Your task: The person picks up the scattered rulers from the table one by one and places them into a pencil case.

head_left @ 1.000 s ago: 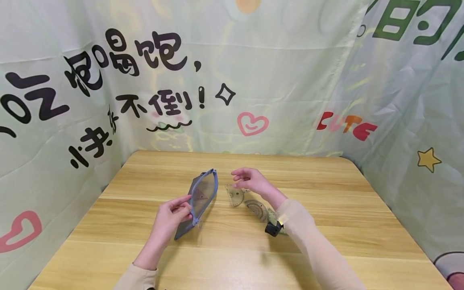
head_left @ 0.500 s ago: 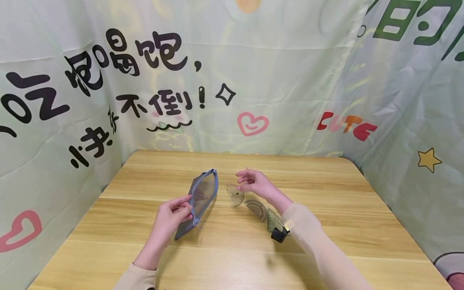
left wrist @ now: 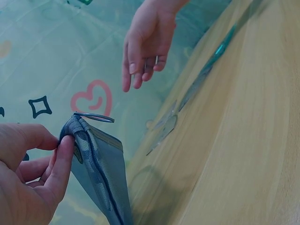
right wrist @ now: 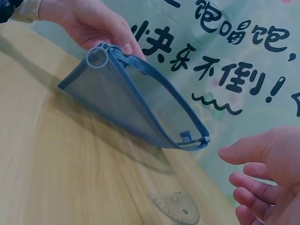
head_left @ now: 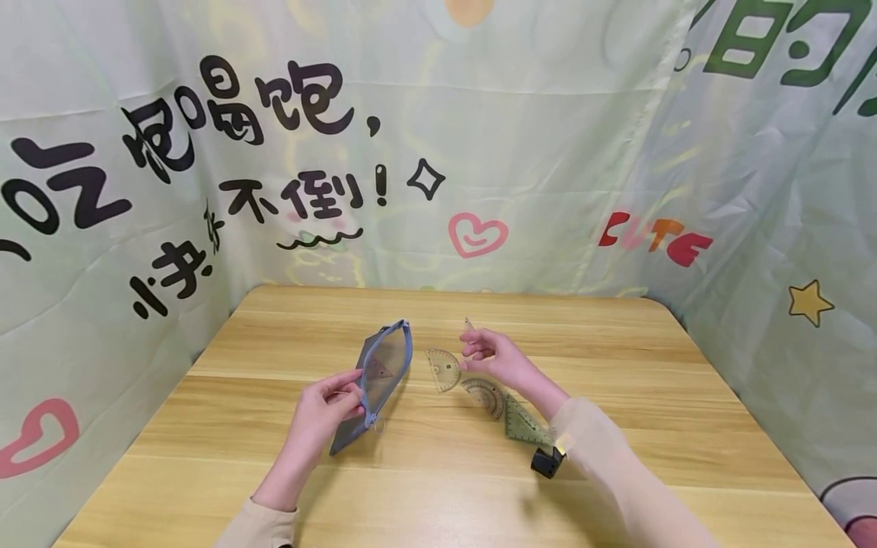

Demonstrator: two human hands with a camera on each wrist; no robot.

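My left hand (head_left: pixel 352 392) pinches the near rim of a blue-grey mesh zip pouch (head_left: pixel 384 373), holding it on edge with its mouth gaping; a pink triangle shows inside. The wrist views show the same pouch (left wrist: pixel 98 173) (right wrist: pixel 136 108) with thumb and finger on its zip end. My right hand (head_left: pixel 473 354) hovers just right of the pouch with fingers relaxed and thumb apart (right wrist: pixel 234 166), gripping nothing that I can see. A small clear tip (head_left: pixel 468 325) pokes out just beyond its fingers. Under that hand lie a clear protractor (head_left: pixel 444 369), a second protractor (head_left: pixel 485 396) and a green set square (head_left: pixel 524 422).
The wooden table (head_left: pixel 617 365) is walled on three sides by a printed green cloth backdrop (head_left: pixel 548 152). A black wrist camera (head_left: pixel 546 462) hangs under my right sleeve, close to the set square.
My right hand has drawn away from the pouch mouth, to the right and slightly nearer, uncovering the set square. My left hand and the pouch have stayed put.
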